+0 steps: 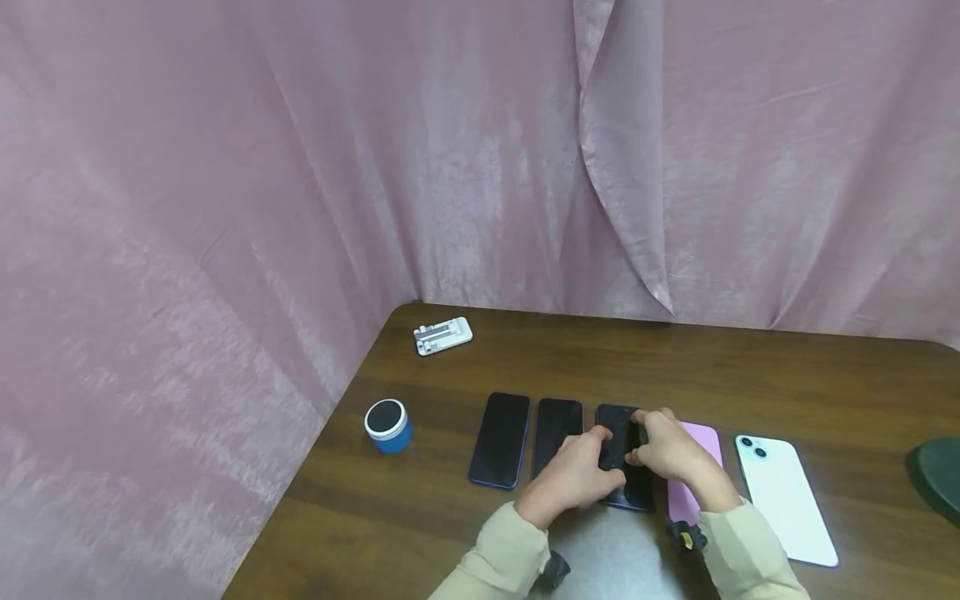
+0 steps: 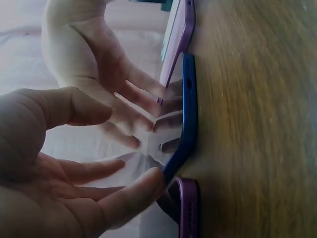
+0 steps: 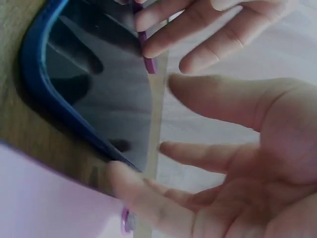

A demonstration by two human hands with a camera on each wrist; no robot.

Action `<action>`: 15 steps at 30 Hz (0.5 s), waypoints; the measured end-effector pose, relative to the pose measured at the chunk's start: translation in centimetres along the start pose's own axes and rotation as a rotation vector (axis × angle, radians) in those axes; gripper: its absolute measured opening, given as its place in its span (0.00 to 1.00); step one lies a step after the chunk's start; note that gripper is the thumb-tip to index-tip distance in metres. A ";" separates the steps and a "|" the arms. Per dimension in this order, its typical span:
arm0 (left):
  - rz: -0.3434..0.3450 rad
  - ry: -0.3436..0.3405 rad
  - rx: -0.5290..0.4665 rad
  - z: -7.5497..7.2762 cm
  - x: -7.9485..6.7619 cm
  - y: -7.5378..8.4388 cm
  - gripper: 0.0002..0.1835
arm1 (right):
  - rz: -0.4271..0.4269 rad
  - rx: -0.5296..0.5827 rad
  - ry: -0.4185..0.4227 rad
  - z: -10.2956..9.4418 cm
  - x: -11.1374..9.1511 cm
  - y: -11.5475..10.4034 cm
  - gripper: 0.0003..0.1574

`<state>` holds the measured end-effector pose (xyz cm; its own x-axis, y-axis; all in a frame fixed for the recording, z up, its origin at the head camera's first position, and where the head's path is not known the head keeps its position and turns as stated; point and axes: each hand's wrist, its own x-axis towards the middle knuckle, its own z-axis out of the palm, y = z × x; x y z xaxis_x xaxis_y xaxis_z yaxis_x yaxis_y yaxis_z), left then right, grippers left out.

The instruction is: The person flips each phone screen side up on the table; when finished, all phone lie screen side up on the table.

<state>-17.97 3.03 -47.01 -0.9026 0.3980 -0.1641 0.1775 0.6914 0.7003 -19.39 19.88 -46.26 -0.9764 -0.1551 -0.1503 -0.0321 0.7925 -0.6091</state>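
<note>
A dark-screened phone (image 1: 617,447) with a blue edge (image 2: 189,104) lies face up on the table between both hands. My left hand (image 1: 573,473) is at its left side, the fingers loosely extended and one fingertip at the phone's edge in the left wrist view. From the right, my right hand (image 1: 672,450) reaches over it with spread fingers; a fingertip is by the blue rim in the right wrist view. Neither hand grips the phone. Left of it lies a purple-edged phone (image 1: 557,425), partly behind the left hand. A pink-purple phone (image 1: 703,435) lies back up, partly under the right forearm.
Another dark phone (image 1: 500,440) lies furthest left in the row, and a white phone (image 1: 783,496) lies back up at the right. A blue jar (image 1: 388,429), a white case of small tools (image 1: 443,336) and a green object (image 1: 941,475) are also on the wooden table (image 1: 360,533).
</note>
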 end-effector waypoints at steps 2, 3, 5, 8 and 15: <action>0.025 0.008 -0.023 0.0 0.1 -0.3 0.30 | -0.012 0.020 0.011 -0.4 -0.4 0.3 0.33; 0.038 0.013 -0.037 -0.1 0.1 -0.4 0.29 | -0.027 0.030 0.025 -0.7 -0.5 0.4 0.32; 0.070 0.022 -0.067 -0.2 0.2 -0.7 0.27 | -0.063 0.060 0.049 -1.3 -0.8 0.7 0.31; 0.130 0.037 -0.111 -0.6 0.7 -0.7 0.26 | -0.122 0.097 0.095 -2.4 -0.9 1.1 0.30; 0.241 0.039 -0.130 -0.5 1.9 0.4 0.28 | -0.193 0.123 0.169 -4.6 -1.6 2.2 0.28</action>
<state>-19.82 3.79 -46.71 -0.8550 0.5167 0.0433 0.3397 0.4951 0.7997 -18.84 24.58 -43.71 -0.9769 -0.1872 0.1034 -0.2047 0.6785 -0.7055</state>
